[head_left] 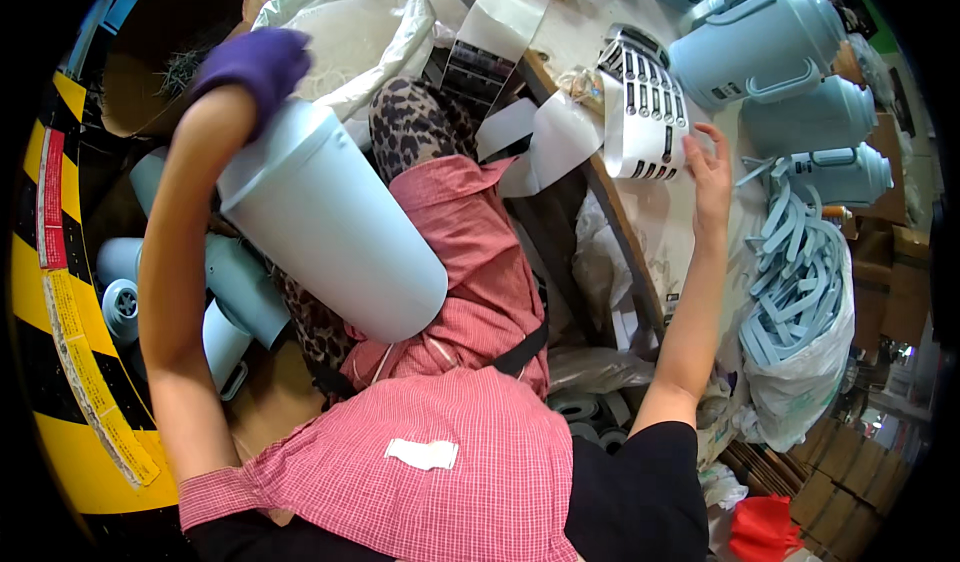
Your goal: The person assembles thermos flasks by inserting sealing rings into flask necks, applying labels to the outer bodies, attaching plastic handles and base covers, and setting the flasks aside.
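Observation:
A pale blue plastic bucket lies tilted across my lap, its smooth side toward me. My left hand, in a purple glove, is at the bucket's far left end; its fingers are blurred and partly hidden, so their grip cannot be made out. Over the workbench on the right, my bare right hand has its fingertips closed on the right edge of a white label sheet with black printed markings. A strip of white backing paper hangs over the bench edge beside the sheet.
Several pale blue lidded buckets stand at the back right of the workbench. A bag of pale blue handles is farther right. Beyond my lap sits a white-lined sack; more blue parts lie left, beside a yellow-black striped barrier.

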A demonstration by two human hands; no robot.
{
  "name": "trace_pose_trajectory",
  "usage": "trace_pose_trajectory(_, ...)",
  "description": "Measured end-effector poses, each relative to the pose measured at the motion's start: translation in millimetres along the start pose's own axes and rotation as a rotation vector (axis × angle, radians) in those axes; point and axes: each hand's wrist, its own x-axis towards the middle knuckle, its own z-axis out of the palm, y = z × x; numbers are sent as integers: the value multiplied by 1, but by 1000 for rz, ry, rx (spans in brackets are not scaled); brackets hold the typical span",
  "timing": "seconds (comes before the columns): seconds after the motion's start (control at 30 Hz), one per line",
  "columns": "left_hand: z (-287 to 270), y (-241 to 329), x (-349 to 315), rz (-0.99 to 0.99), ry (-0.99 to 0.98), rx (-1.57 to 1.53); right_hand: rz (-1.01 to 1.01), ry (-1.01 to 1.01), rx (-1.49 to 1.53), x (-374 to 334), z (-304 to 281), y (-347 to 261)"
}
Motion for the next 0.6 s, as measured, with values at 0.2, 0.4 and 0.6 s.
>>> trace_pose_trajectory(0.2, 61, 65, 55, 254, 222, 496, 121, -224, 297, 31, 4, 31)
trace_pose_trajectory(0.4, 62, 261, 41, 492, -484, -1513, 138, -188, 589, 23, 12, 26)
trace_pose_trajectory(0.6, 88, 335, 60, 108, -912, -2153, -160, 55, -188, 11, 18, -2)
